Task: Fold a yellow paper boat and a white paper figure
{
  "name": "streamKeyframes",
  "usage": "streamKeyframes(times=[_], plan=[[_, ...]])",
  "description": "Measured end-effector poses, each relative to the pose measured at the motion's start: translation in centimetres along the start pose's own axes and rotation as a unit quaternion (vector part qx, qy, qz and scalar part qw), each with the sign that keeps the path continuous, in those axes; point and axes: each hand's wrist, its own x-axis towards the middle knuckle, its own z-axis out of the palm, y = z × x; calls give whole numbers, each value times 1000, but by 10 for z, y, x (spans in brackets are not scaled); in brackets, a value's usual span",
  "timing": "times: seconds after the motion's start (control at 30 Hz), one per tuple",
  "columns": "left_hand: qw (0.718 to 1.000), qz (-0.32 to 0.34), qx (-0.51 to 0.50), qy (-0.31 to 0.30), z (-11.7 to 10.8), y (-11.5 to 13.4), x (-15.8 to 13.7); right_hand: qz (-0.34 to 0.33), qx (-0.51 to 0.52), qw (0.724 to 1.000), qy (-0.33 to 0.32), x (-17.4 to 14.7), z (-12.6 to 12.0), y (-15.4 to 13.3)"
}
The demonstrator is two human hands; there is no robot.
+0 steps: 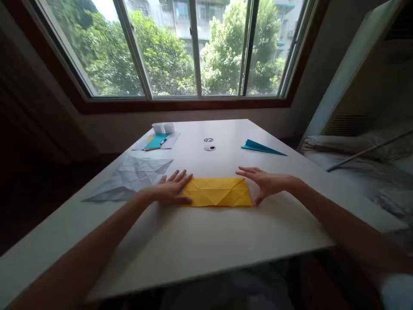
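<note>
A folded sheet of yellow paper (217, 192) lies flat on the white table (206, 241), a long rectangle with diagonal creases across it. My left hand (172, 189) rests on its left end, fingers spread and the thumb along the lower corner. At the right end, my right hand (263, 183) is spread with thumb and fingers apart. Its thumb is by the lower right corner; whether it touches the paper I cannot tell.
Left of my left hand lies a creased white sheet (129, 178). Further back are blue paper (157, 141) with a pen (165, 140), and white containers (163, 128). A blue paper plane (263, 148) lies back right. Two small round items, one a disc (209, 148), sit mid-table.
</note>
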Motion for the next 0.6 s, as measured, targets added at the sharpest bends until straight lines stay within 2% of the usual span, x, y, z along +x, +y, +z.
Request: streamKeyframes(times=[0.27,0.43,0.53,0.6], plan=[[1000,15,-10,-1,4,-4,1,-50,18,998,30,0,-5,-14],[1000,23,-8,9,2,-4,1,-107,55,992,30,3,-7,-15],[999,34,-22,27,2,-8,5,-126,89,986,58,7,-6,-13],[995,48,-59,58,2,-13,9,-117,114,983,87,11,-4,-12]])
